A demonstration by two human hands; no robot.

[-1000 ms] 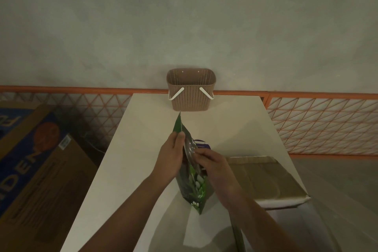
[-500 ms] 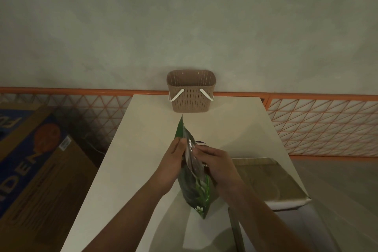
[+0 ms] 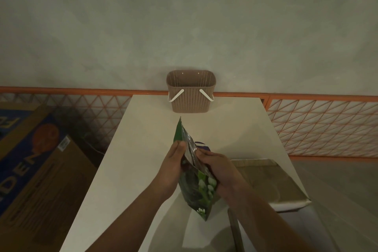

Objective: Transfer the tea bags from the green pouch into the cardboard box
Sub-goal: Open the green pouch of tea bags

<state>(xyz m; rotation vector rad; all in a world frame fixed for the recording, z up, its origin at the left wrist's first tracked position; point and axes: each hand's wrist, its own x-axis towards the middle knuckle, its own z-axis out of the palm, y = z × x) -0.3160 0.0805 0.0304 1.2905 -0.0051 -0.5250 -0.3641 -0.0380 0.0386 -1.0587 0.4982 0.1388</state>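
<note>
A green pouch (image 3: 198, 190) with white flowers printed on it is held upright above the white table (image 3: 143, 149). My left hand (image 3: 173, 161) grips its left edge near the top. My right hand (image 3: 216, 168) holds the right side, with fingers at the silver-lined mouth. Behind my right hand a small purple and white object (image 3: 201, 144) peeks out. A flat cardboard box (image 3: 268, 182) lies on the table's right edge, just right of my right hand. No tea bags are visible.
A brown plastic basket (image 3: 191, 94) with white handles stands at the table's far edge against the wall. A large printed carton (image 3: 34, 161) sits on the floor to the left. An orange lattice fence (image 3: 319, 125) runs behind the table.
My right hand slid from the pouch's front to its upper opening, and the pouch lifted and tilted slightly. The left hand kept its grip.
</note>
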